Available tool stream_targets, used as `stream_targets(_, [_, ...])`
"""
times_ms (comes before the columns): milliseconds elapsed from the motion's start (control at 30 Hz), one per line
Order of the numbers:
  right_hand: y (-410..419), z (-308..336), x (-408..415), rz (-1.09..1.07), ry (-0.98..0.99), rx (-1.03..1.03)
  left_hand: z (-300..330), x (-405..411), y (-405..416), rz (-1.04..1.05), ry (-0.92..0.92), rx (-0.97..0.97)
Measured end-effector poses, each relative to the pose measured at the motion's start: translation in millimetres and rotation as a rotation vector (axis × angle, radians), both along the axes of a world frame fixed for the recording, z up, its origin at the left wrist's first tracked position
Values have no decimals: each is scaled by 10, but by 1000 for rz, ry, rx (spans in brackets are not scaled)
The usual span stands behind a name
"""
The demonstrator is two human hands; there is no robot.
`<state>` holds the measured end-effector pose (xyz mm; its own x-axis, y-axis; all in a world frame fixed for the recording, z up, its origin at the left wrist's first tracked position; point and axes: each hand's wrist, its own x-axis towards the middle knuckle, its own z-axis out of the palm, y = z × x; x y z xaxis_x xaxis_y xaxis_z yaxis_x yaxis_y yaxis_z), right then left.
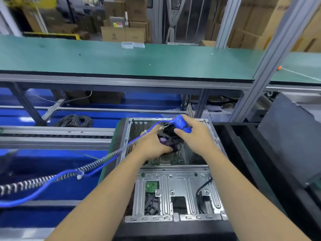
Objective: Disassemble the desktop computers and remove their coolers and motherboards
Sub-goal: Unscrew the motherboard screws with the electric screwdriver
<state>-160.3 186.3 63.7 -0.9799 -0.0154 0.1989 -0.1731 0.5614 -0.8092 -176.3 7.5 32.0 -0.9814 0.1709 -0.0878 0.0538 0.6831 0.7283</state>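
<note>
Inside the open desktop case (pixel 171 188), right hand (pixel 196 136) grips the blue electric screwdriver (pixel 181 125), left hand (pixel 152 145) holds the cooler (pixel 167 136) — bit slip could gouge the motherboard (pixel 166 160) — coiled cable (pixel 97 162) tugging.

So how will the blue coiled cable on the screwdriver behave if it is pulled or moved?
The blue coiled cable looks floppy: it sags in loops off the case. Its spiral wrap probably lets it stretch and spring back. It may tug on the blue screwdriver gripped by the right hand.

Green workbench (pixel 104 58), cardboard boxes (pixel 121 33) (stacked behind)
</note>
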Motion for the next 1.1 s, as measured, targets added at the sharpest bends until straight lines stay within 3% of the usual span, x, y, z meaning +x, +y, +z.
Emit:
stream_targets(133, [-55,-118,93,-26,-48,-27,-214,-55,47,-119,42,-200])
stream_targets(433, [-108,-297,248,32,-168,179,-450,-144,136,-197,-104,-184])
stream_targets(533, [-199,-265,369,26,-151,250,-362,-47,92,-201,-86,-325])
stream_targets(667, [-376,-153,546,-24,-82,274,-115,194,-5,-214,81,-398])
stream_targets(800, [-566,14,723,-51,73,400,243,513,-165,-298,-31,-358])
stream_targets(933, [-730,114,949,-59,105,508,653,994,-386,-375,-32,-362])
stream_targets(1033, [-824,78,1233,-51,269,577,939,1337,-466,-285,-9,-239])
stream_targets(1100, [-867,-34,1438,23,404,613,995,1468,-451,-131,161,-143])
